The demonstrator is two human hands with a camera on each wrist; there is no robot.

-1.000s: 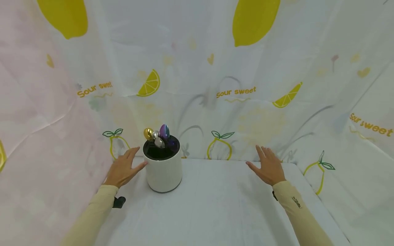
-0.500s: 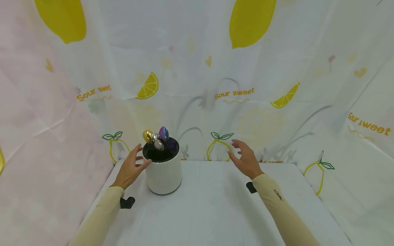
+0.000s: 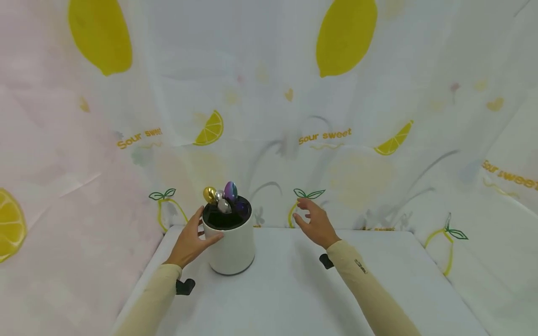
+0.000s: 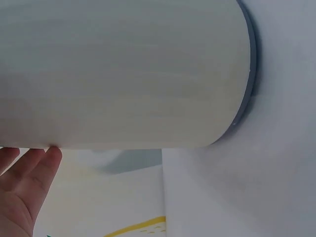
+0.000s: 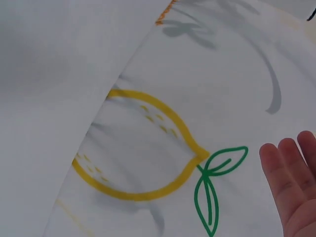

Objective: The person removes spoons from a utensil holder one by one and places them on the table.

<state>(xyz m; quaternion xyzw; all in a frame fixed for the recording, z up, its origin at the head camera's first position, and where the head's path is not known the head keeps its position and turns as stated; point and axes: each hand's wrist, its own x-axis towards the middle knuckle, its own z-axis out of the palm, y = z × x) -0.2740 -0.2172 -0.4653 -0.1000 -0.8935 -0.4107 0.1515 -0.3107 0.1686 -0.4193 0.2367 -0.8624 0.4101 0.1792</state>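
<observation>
a lemon-print cloth (image 3: 260,102) is hanging behind a white table (image 3: 269,298). at the table's ten o'clock a white canister (image 3: 232,252) is standing upright, shiny rounded pieces (image 3: 224,206) (gold, silver and purple) showing at its black top (image 3: 220,222). the left hand (image 3: 190,241) is touching the canister's nine o'clock side, thumb spread wide of the relaxed fingers. the right hand (image 3: 316,227) is hovering apart from it at three o'clock, fingers loosely bent.

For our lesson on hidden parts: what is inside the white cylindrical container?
A metallic-looking gold oval, silver ovals and a purple oval rise from the container; its opaque wall hides whatever lies deeper.
</observation>
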